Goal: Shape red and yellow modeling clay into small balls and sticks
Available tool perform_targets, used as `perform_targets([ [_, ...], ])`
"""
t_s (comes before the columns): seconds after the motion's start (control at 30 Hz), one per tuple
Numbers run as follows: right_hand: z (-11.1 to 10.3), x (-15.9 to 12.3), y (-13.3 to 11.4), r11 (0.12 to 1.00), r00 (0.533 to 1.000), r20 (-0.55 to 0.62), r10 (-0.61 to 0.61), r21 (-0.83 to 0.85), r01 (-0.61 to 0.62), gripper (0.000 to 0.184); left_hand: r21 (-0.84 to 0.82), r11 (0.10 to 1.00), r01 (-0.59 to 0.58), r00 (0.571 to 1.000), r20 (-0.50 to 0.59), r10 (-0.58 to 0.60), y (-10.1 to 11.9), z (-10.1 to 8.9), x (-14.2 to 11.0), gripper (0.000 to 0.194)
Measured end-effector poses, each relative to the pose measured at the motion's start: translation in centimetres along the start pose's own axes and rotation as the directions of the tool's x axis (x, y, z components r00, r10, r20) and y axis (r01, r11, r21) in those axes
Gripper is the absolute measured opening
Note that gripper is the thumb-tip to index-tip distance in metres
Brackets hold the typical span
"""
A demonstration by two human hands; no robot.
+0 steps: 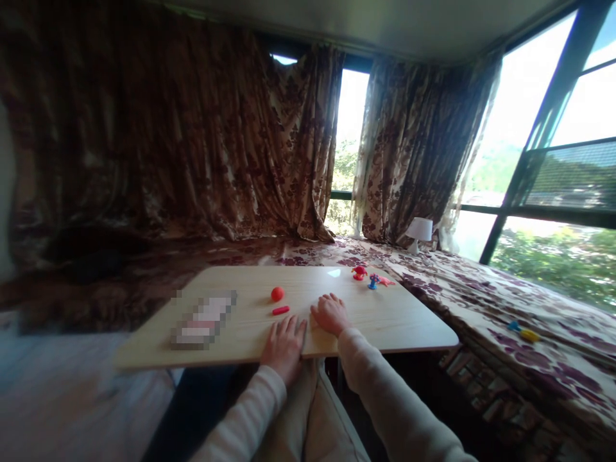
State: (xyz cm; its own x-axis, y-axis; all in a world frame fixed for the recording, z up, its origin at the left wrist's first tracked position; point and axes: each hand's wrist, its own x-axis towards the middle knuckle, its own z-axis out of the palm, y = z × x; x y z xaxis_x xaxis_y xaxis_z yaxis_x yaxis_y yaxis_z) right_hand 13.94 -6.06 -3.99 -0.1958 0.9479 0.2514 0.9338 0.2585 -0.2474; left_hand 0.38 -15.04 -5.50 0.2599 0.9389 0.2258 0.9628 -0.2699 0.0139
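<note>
My left hand (285,343) lies palm down at the near edge of the wooden-topped table (250,346), fingers stretched out flat with nothing in them. Just beyond its fingertips is a short red stick-shaped piece (281,310), and behind that sits an orange-red ball (277,294). To the right, my right hand (331,313) rests on the tabletop, its fingers loosely bent and pointing away from me; no held object shows. Farther off at the back right stand a small red toy figure (359,273) and a blue one (373,282), beside a flat pinkish-red piece (385,281).
A blurred-out rectangular item (205,321) lies on the table's left side. A flower-patterned covered ledge (462,289) runs behind and to the right, bearing a white lamp (420,230), a blue piece (514,326) and a yellow piece (530,335). Patterned curtains (231,141) hang behind.
</note>
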Motion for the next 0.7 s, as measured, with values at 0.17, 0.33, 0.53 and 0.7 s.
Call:
perform_targets([
  [0.17, -0.7, -2.2, 3.3, 0.998, 0.999, 0.012, 0.043, 0.038, -0.044, 0.042, -0.036, 0.999, 0.010, 0.999, -0.030, -0.011, 0.0, 0.1, -0.2, 0.065],
  [0.33, 0.0, -6.3, 2.8, 0.979, 0.984, -0.103, -0.146, 0.125, 0.158, 0.046, -0.030, 1.000, 0.006, 0.999, -0.037, -0.007, 0.1, 0.0, -0.2, 0.063],
  [0.53, 0.9, -5.7, -1.4, 0.983, 0.978, -0.116, -0.174, 0.031, 0.178, 0.045, 0.004, 1.000, 0.010, 1.000, -0.020, -0.010, 0.0, -0.1, -0.1, 0.065],
  [0.7, 0.9, -2.2, -2.8, 0.997, 0.991, -0.114, -0.073, -0.026, 0.071, 0.036, 0.015, 1.000, 0.007, 0.999, -0.034, -0.007, 0.0, 0.3, 0.1, 0.063],
])
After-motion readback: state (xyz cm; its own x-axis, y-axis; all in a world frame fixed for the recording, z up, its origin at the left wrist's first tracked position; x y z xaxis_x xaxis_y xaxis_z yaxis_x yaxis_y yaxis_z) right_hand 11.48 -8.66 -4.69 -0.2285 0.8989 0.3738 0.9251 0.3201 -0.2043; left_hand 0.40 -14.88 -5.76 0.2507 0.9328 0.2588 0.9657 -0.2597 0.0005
